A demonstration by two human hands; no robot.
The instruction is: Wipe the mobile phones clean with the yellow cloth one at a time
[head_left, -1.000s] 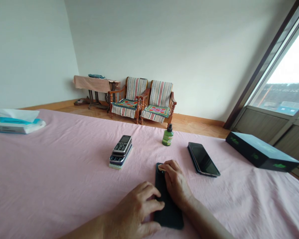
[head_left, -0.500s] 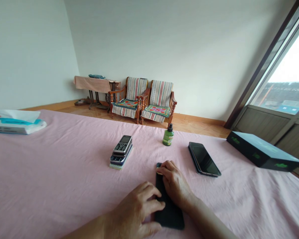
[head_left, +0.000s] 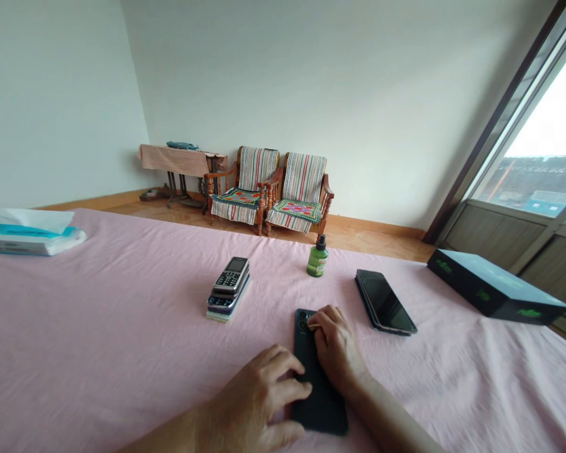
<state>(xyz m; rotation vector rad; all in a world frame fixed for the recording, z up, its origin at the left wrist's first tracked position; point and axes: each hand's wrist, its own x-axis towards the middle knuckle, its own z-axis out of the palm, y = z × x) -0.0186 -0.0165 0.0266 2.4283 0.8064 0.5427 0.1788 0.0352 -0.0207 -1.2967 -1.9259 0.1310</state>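
Observation:
A dark smartphone (head_left: 318, 402) lies back side up on the pink cloth, its camera lenses showing at the far end. My left hand (head_left: 259, 396) rests at its left side, fingers apart, with fingertips on the phone's back. Above the upper right part of the phone, my right hand (head_left: 337, 346) is closed in a pinch, pressed to the back beside the lenses. A small pale pad (head_left: 314, 326) pokes out from its fingertips; most of it is hidden.
Stacked phones (head_left: 229, 286) lie to the left, with keypad ones on top. A green bottle (head_left: 317, 258) stands beyond my hands. More smartphones (head_left: 385, 302) are piled at the right, near a black box (head_left: 495, 286). A tissue pack (head_left: 33, 236) lies far left.
My right hand has slid slightly right with the pale pad, uncovering the camera lenses. My left hand and the phone have hardly moved.

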